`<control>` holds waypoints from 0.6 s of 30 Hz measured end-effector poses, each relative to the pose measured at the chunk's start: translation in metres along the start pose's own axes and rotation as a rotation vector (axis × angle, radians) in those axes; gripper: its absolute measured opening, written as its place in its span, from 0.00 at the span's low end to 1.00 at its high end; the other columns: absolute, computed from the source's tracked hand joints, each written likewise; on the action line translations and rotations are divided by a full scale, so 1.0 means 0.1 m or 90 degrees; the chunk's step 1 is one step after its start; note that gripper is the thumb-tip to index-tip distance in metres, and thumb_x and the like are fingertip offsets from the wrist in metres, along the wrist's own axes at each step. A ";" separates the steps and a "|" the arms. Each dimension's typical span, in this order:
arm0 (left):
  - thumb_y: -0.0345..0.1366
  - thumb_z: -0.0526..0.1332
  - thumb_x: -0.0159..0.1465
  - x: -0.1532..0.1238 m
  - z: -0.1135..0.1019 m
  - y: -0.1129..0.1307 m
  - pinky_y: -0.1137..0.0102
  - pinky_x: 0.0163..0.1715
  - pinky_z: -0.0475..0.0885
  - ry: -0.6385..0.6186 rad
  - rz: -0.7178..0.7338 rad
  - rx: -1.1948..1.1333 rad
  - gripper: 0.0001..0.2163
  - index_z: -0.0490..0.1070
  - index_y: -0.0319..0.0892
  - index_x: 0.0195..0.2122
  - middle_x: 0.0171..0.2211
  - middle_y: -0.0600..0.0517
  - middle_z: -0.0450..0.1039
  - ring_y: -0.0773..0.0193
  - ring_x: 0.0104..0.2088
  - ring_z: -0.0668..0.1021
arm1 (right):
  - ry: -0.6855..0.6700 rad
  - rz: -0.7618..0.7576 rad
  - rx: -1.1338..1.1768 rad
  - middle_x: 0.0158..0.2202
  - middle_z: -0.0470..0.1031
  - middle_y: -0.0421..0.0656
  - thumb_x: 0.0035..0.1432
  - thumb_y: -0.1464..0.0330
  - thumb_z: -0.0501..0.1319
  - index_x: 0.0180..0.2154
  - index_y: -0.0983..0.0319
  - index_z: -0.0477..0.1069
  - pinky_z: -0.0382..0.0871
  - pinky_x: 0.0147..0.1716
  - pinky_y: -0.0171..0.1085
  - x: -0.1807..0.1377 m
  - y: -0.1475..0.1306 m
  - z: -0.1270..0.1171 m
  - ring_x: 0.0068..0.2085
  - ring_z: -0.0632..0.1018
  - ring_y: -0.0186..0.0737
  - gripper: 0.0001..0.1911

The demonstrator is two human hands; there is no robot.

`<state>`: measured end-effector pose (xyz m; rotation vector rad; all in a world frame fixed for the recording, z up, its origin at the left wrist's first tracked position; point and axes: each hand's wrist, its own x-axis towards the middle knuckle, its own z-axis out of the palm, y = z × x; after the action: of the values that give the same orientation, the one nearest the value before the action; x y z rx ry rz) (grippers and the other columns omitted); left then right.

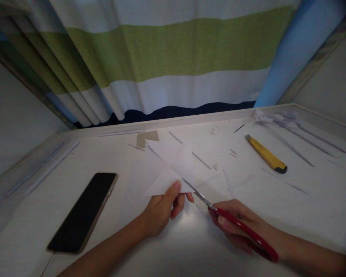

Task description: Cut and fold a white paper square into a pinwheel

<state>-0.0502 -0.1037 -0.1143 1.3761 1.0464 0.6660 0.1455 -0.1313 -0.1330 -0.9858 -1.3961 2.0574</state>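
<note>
My left hand [161,209] pinches the lower edge of a folded white paper [173,165] and holds it up off the white table [190,246]. My right hand [242,227] grips red-handled scissors [242,227]. Their metal blades [194,191] reach up and left to the paper's lower right edge, right beside my left fingertips. Both forearms come in from the bottom of the view.
A black phone [83,211] lies at the left. A yellow utility knife [266,154] lies at the right, with thin paper strips and a crumpled white paper piece [276,119] beyond it. Small paper scraps [233,153] dot the middle. A striped curtain [167,57] hangs behind.
</note>
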 end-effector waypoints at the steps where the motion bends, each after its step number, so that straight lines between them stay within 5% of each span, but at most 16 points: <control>1: 0.43 0.40 0.64 0.00 0.00 0.00 0.74 0.26 0.59 0.001 0.002 0.002 0.21 0.65 0.40 0.23 0.11 0.58 0.52 0.69 0.17 0.59 | -0.004 -0.002 -0.002 0.11 0.52 0.29 0.50 0.53 0.55 0.20 0.62 0.55 0.44 0.08 0.24 0.00 0.00 0.00 0.11 0.53 0.21 0.21; 18: 0.42 0.40 0.64 0.01 -0.01 -0.05 0.75 0.27 0.59 0.006 0.024 0.000 0.21 0.64 0.39 0.21 0.10 0.59 0.54 0.71 0.16 0.60 | -0.054 0.000 0.053 0.09 0.55 0.30 0.47 0.48 0.53 0.22 0.64 0.59 0.47 0.08 0.25 0.05 0.07 -0.03 0.10 0.56 0.23 0.24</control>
<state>-0.0513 -0.1030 -0.1193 1.3976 1.0304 0.7011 0.1447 -0.1287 -0.1421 -0.8733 -1.3396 2.1625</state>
